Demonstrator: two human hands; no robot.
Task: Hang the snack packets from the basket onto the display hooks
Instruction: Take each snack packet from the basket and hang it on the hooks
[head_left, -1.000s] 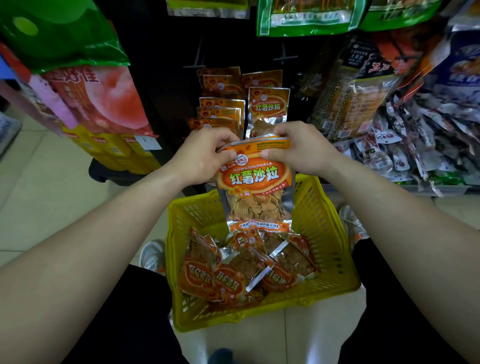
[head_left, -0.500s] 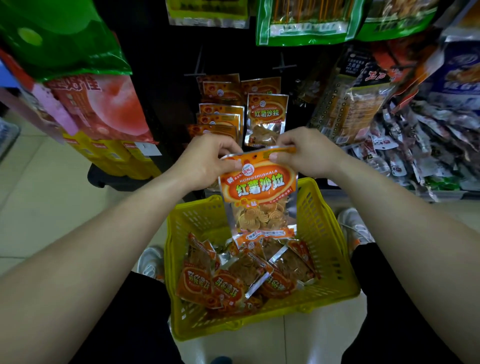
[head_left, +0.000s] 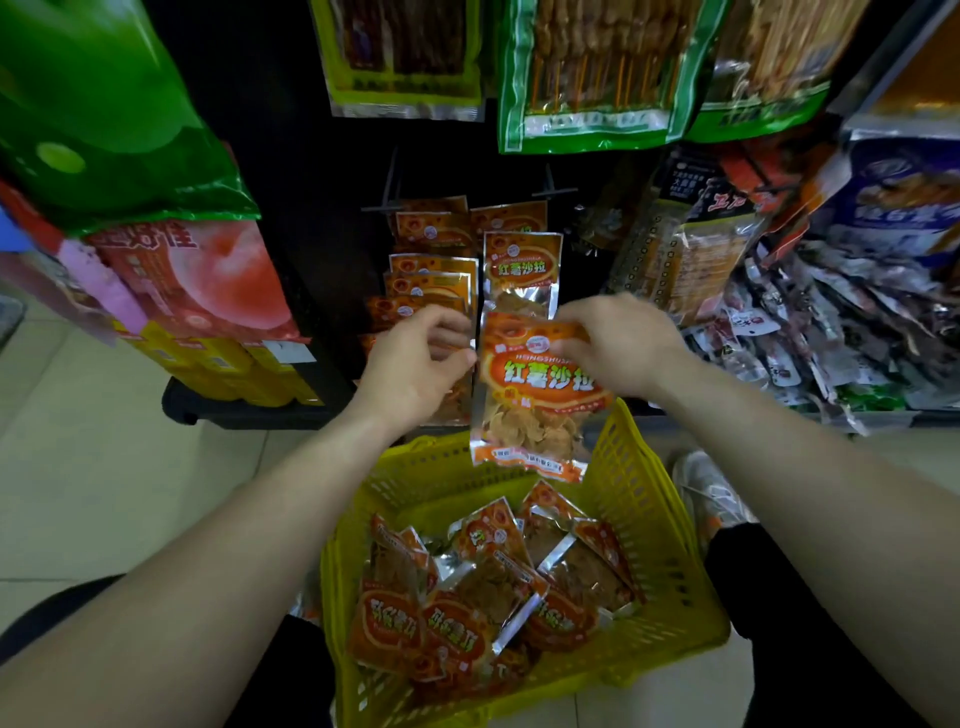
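Note:
I hold an orange snack packet (head_left: 540, 395) upright in front of the display, just below a hung packet of the same kind (head_left: 522, 270). My right hand (head_left: 618, 348) pinches its top right corner. My left hand (head_left: 415, 364) has curled fingers at its top left edge, in front of the left column of hung packets (head_left: 431, 280). Two black hooks (head_left: 556, 189) stick out above those columns. Below my arms sits the yellow basket (head_left: 654, 499) with several more orange packets (head_left: 467, 603) lying in it.
Large green and yellow snack bags (head_left: 587, 78) hang above the hooks. A heap of small packets (head_left: 841, 332) fills the shelf at right. Red, pink and yellow bags (head_left: 192, 280) hang at left. Tiled floor (head_left: 104, 467) lies left of the basket.
Both hands have carried the packet up and forward, from over the basket to the hung packets. The left hand has slid towards the packet's left edge.

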